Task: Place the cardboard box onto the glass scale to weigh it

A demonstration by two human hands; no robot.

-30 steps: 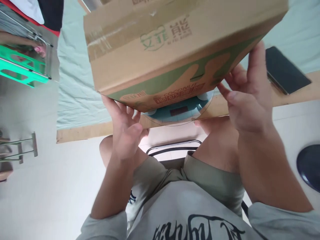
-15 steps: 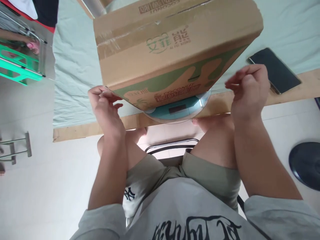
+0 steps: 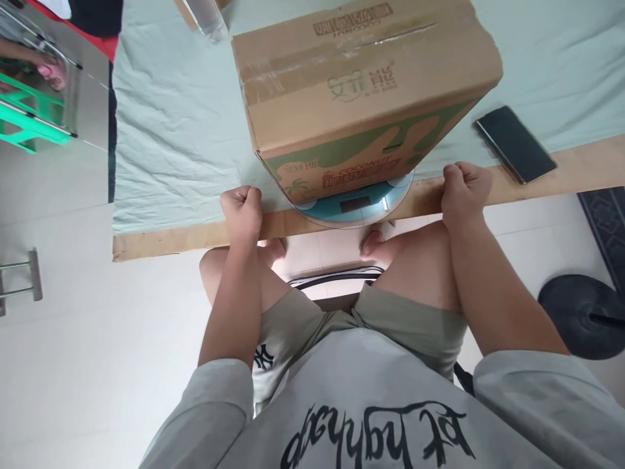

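I have both hands off the cardboard box (image 3: pixel 361 91), which sits on the round blue scale (image 3: pixel 352 207) at the near edge of the tabletop (image 3: pixel 161 238). My left hand (image 3: pixel 243 210) rests left of the scale, fingers curled into a fist; my right hand (image 3: pixel 465 185) rests right of it, likewise curled tight. A black phone (image 3: pixel 514 143) lies right of the box.

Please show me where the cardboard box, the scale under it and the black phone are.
cardboard box (image 3: pixel 361 91), head view, on its taped top face.
scale (image 3: pixel 354 205), head view, on its front edge by the display.
black phone (image 3: pixel 513 143), head view, on its screen.
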